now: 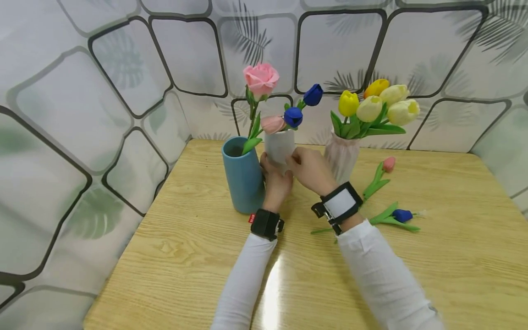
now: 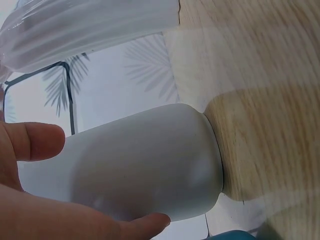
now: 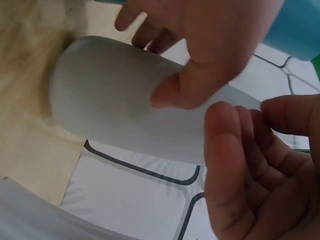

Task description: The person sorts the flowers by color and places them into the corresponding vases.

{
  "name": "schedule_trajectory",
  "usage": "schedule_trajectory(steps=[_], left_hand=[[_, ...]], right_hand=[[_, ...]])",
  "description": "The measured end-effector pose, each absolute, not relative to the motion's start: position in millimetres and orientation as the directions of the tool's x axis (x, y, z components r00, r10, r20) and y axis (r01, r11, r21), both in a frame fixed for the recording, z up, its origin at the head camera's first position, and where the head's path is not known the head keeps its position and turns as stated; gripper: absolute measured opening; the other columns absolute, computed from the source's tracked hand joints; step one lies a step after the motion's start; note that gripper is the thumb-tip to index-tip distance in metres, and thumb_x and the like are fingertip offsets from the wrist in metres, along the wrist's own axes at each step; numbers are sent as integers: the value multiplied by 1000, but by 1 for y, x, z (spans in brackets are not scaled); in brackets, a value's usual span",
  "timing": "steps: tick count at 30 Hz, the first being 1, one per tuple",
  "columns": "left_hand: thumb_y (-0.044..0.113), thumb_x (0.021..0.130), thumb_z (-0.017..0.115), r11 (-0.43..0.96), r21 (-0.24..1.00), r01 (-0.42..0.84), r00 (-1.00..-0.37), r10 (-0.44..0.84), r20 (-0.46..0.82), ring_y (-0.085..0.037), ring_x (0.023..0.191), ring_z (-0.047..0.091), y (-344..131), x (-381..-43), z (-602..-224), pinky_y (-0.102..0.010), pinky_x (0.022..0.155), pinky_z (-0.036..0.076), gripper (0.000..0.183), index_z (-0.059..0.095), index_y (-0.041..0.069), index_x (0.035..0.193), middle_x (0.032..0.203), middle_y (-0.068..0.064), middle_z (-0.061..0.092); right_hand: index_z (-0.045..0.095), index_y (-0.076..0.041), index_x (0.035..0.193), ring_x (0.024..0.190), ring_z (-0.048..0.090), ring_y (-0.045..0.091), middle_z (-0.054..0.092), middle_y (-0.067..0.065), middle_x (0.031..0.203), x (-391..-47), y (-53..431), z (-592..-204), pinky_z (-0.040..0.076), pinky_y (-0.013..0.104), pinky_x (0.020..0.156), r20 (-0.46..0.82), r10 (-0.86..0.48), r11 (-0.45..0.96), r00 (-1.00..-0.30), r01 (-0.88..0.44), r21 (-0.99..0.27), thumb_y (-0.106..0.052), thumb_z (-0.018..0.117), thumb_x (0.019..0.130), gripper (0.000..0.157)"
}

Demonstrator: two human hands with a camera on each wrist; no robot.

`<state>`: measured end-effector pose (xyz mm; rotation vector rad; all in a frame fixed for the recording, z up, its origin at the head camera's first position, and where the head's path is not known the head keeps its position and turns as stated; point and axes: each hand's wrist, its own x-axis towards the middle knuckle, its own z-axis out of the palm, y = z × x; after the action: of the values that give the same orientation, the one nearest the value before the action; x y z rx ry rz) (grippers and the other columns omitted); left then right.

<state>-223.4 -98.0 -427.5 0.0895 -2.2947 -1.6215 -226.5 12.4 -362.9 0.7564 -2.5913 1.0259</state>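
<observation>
A white vase [image 1: 279, 146] stands on the table between both hands, holding a pink tulip [image 1: 273, 124] and two blue tulips [image 1: 294, 117]. My left hand [image 1: 277, 182] grips its side; in the left wrist view the thumb [image 2: 46, 141] and a finger lie on opposite sides of the vase [image 2: 145, 162]. Fingers curled and tips close together, my right hand [image 1: 312, 168] is against or just beside the vase's right side. In the right wrist view nothing shows between its thumb and fingers [image 3: 225, 165]; whether they touch the vase [image 3: 115, 90] is unclear.
Close on the left stands a blue vase [image 1: 243, 181] with a pink rose [image 1: 261, 80]. A ribbed pale pink vase [image 1: 343, 156] of yellow and cream tulips [image 1: 369, 109] is on the right. A pink tulip [image 1: 376, 181] and a blue tulip [image 1: 402, 216] lie near the right forearm.
</observation>
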Motion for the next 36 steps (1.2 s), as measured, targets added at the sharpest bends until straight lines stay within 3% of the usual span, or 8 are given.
schedule_trajectory(steps=[10, 19, 24, 28, 31, 36], left_hand=[[2, 77, 54, 299, 952, 70, -943, -291, 161, -34, 126, 19, -94, -227, -425, -51, 104, 28, 84, 0, 6, 142, 143, -25, 10], [1, 77, 53, 248, 966, 78, -941, -303, 154, -34, 125, 20, -92, -225, -425, -49, 103, 28, 83, 0, 6, 142, 142, -25, 10], [1, 78, 53, 238, 969, 72, -941, -305, 145, -32, 126, 19, -93, -222, -428, -48, 104, 28, 84, -1, 7, 142, 143, -24, 9], [1, 79, 52, 246, 967, 63, -947, -291, 136, -32, 130, 14, -94, -220, -426, -47, 106, 26, 88, -7, 8, 143, 147, -24, 3], [1, 79, 52, 254, 965, 64, -950, -282, 137, -33, 131, 11, -95, -221, -427, -48, 106, 25, 90, -11, 7, 143, 148, -25, -1], [1, 79, 52, 251, 966, 60, -952, -277, 131, -33, 132, 8, -92, -223, -427, -49, 107, 23, 91, -12, 7, 143, 148, -26, -2]], right_hand=[[52, -11, 60, 42, 39, 13, 45, 0, 51, -190, 44, -411, 33, 29, 40, 357, -367, 647, -859, -512, -566, -18, 55, 89, 30], [51, -10, 61, 43, 39, 13, 44, 0, 52, -184, 69, -419, 34, 30, 41, 287, -368, 700, -885, -466, -541, -15, 56, 89, 29], [58, -8, 74, 45, 44, 14, 55, 3, 57, -179, 95, -423, 38, 32, 40, 181, -336, 787, -924, -381, -484, -20, 58, 88, 19], [59, -4, 84, 43, 44, 16, 54, 4, 57, -179, 120, -426, 36, 31, 39, 69, -302, 832, -951, -298, -468, -21, 57, 88, 17], [57, -5, 75, 43, 41, 16, 47, 2, 53, -178, 136, -427, 32, 29, 39, 23, -258, 865, -966, -241, -441, -20, 58, 87, 19], [46, -11, 54, 40, 37, 16, 38, 0, 47, -178, 153, -434, 26, 27, 35, -24, -182, 913, -983, -160, -375, -26, 55, 88, 39]])
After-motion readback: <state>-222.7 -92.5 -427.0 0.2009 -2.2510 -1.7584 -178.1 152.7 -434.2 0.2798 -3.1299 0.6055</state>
